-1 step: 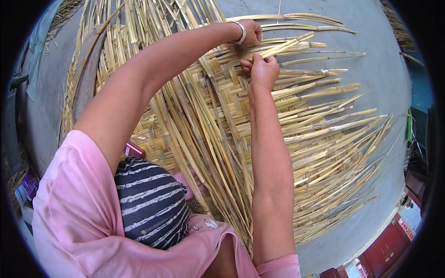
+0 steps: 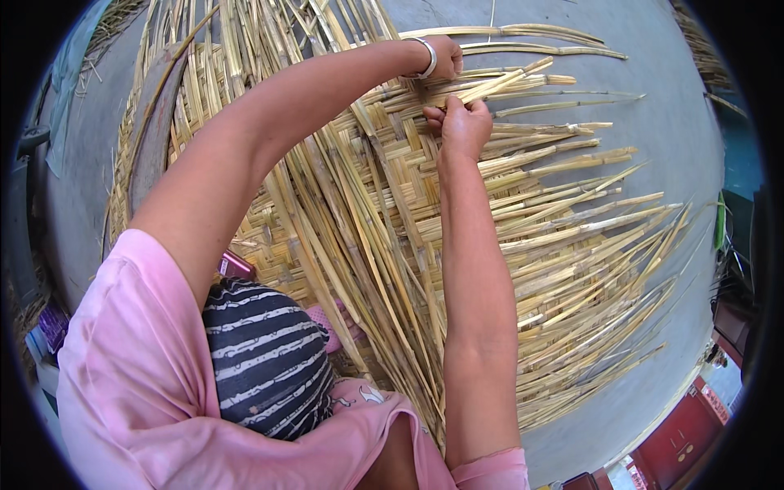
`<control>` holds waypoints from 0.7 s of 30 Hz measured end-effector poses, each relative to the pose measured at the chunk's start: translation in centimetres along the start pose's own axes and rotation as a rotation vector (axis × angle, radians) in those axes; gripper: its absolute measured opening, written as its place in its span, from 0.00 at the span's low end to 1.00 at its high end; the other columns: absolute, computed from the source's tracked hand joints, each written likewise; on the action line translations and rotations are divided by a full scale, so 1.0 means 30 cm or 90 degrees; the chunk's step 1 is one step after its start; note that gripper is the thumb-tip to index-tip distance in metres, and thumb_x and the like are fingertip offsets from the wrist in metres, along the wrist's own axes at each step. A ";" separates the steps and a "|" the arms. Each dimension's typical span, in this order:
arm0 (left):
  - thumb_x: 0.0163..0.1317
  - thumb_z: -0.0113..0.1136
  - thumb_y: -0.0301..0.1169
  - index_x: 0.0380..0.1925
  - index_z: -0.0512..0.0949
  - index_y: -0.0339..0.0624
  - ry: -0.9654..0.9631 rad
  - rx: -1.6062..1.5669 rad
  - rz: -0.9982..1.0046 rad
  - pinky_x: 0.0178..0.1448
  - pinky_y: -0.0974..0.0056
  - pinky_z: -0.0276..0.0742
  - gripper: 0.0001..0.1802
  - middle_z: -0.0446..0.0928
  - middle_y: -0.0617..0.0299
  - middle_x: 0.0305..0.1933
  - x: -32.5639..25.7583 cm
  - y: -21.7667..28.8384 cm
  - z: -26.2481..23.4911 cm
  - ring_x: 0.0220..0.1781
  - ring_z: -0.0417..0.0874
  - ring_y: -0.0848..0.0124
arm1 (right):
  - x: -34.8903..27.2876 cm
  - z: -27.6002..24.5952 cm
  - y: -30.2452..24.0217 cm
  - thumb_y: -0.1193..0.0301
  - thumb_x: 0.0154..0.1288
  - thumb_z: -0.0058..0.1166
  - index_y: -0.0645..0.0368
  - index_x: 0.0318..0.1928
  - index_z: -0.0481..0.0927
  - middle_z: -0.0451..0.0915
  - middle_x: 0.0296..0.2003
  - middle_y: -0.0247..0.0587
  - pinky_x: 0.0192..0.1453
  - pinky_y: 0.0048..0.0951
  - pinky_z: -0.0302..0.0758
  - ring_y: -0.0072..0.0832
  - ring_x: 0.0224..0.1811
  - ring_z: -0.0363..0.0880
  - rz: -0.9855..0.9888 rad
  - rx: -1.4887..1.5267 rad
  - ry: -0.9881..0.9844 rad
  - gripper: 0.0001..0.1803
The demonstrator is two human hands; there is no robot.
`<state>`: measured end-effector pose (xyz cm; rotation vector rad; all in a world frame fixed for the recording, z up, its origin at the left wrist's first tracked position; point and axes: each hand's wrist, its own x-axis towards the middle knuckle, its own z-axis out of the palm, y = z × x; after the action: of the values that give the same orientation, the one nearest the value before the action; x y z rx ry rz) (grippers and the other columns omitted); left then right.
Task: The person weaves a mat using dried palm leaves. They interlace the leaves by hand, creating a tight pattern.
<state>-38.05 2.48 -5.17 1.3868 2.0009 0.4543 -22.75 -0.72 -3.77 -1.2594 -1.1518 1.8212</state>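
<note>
- Woven mat of flat, pale yellow bamboo strips (image 2: 392, 188): lies spread on the grey concrete floor (image 2: 653, 106); the plaited part sits at the centre, with loose strip ends fanning out to the right and toward the lower right.
- Loose pale bamboo strip (image 2: 498, 82): runs slantwise at the upper edge of the plaited part, between the two hands.
- Right hand (image 2: 464, 122): clenched, fingers pinching the near end of the loose strip just above the weave.
- Left hand (image 2: 445, 59): wears a silver bangle (image 2: 429, 57) at the wrist; it rests on the strips at the top of the mat, and whether it grips any cannot be told.
- Left forearm: crosses over the upper left of the mat and hides the weave beneath it.
- Long unwoven strips (image 2: 359, 269): run down the middle, overlying the plaited section.
- Dark blue striped cloth (image 2: 261, 359) and pink sleeve (image 2: 122, 367): fill the lower left, covering the mat's near edge.
- Red door-like panels (image 2: 678, 433): well apart, lower right.
</note>
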 end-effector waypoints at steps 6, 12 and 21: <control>0.41 0.59 0.27 0.29 0.78 0.41 0.005 0.141 -0.045 0.39 0.61 0.75 0.11 0.80 0.53 0.31 0.005 0.070 0.021 0.36 0.81 0.59 | 0.009 -0.008 0.007 0.78 0.60 0.48 0.64 0.30 0.66 0.77 0.27 0.45 0.18 0.24 0.75 0.32 0.21 0.82 0.027 -0.005 0.005 0.05; 0.44 0.67 0.30 0.32 0.79 0.41 0.000 -0.113 -0.032 0.40 0.65 0.74 0.13 0.80 0.62 0.31 -0.018 0.005 -0.001 0.35 0.78 0.71 | 0.007 0.002 0.007 0.78 0.61 0.47 0.65 0.34 0.67 0.76 0.28 0.43 0.20 0.23 0.76 0.31 0.22 0.81 0.050 -0.007 0.010 0.04; 0.46 0.73 0.37 0.31 0.80 0.47 -0.081 -0.379 -0.072 0.29 0.74 0.61 0.14 0.72 0.75 0.21 -0.051 0.013 -0.038 0.23 0.65 0.83 | 0.030 0.009 0.023 0.76 0.61 0.49 0.67 0.39 0.70 0.78 0.29 0.43 0.22 0.22 0.76 0.29 0.23 0.82 0.062 -0.029 0.014 0.07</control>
<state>-38.20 1.31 -3.63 0.9023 1.6407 0.8081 -23.31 -0.31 -4.71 -1.3802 -1.1430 1.8567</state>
